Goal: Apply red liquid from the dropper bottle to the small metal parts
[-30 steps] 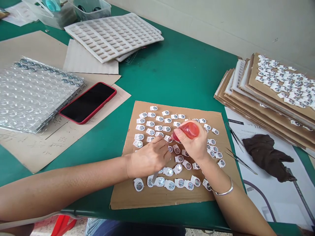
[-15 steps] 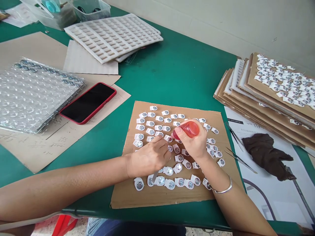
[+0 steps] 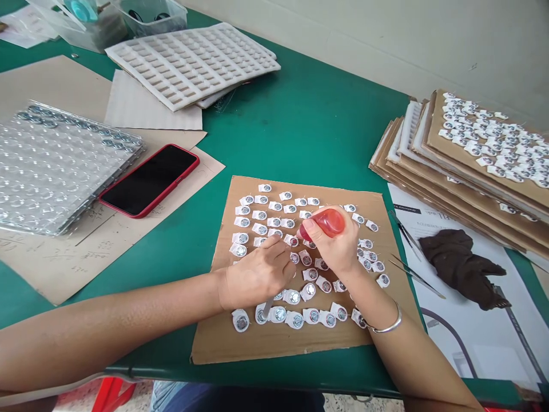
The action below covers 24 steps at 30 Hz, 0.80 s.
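My right hand (image 3: 337,243) is closed around a small red squeeze bottle (image 3: 328,222), its narrow end tilted down to the left. Beside it, my left hand (image 3: 257,274) is closed in a pinch; a slim grey metal tool (image 3: 267,309) pokes out below the palm, the rest hidden. Both hands are over a brown cardboard sheet (image 3: 218,343) set with rows of small white tabs bearing round metallic pieces (image 3: 294,319). The bottle's tip is close to one of these pieces (image 3: 293,241), which shows red in its middle. My hands cover part of the rows.
Tweezers (image 3: 418,277) and a dark brown cloth (image 3: 463,266) lie on paper at right, before a stack of cardboard sheets (image 3: 429,171). To the left are a phone (image 3: 150,180) and a clear blister tray (image 3: 64,171). White moulded trays (image 3: 193,63) and plastic boxes (image 3: 158,26) stand behind.
The whole view has shifted slightly, so everything sits a little further left. Both hands keep nearly the same pose over the cardboard, with the same grips.
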Motion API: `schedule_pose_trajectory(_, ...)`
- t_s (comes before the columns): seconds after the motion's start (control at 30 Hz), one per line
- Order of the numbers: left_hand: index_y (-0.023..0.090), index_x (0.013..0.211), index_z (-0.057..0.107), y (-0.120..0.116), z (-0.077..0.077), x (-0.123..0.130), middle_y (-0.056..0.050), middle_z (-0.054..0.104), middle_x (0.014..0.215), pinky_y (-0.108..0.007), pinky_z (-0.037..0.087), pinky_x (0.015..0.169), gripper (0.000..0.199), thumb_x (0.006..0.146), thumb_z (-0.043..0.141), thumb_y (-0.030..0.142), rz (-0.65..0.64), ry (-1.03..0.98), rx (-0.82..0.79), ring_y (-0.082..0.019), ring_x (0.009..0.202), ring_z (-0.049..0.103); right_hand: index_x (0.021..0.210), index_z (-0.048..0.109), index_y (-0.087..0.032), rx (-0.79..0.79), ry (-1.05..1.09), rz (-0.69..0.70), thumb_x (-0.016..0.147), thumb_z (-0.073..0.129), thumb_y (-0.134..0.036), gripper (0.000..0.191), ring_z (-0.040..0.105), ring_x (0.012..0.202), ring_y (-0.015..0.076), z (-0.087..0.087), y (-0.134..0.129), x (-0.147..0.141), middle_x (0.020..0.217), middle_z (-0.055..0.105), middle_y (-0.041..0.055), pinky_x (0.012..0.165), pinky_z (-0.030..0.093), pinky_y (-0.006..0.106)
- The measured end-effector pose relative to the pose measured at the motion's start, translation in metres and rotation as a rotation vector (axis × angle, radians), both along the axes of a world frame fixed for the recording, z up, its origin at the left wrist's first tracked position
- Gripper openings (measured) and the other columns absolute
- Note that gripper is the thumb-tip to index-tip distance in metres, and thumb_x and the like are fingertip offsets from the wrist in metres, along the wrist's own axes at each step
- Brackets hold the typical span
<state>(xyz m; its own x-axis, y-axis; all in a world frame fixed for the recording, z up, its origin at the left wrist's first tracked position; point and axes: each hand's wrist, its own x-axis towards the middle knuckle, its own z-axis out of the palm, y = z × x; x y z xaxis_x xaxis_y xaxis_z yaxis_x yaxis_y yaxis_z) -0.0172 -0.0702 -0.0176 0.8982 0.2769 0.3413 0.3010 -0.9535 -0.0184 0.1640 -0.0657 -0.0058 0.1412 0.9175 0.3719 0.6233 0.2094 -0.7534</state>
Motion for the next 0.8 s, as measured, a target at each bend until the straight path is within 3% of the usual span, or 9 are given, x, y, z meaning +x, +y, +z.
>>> schedule_pose_trajectory(0.8, 0.014, 0.068, 0.053, 0.0054, 0.0054, -0.0032, -0.005, 0.057, 0.073, -0.033, 0.041, 0.070, 0.025, 0.086, 0.039, 0.003, 0.008, 0.049, -0.157, -0.018, 0.073, 0.048, 0.075, 0.054, -0.024, 0.047, -0.091, -0.015, 0.070, 0.068, -0.042, 0.024, 0.059, 0.065, 0.0137, 0.0039, -0.0008, 0.0027, 0.070, 0.062, -0.0016, 0.061, 0.049, 0.030)
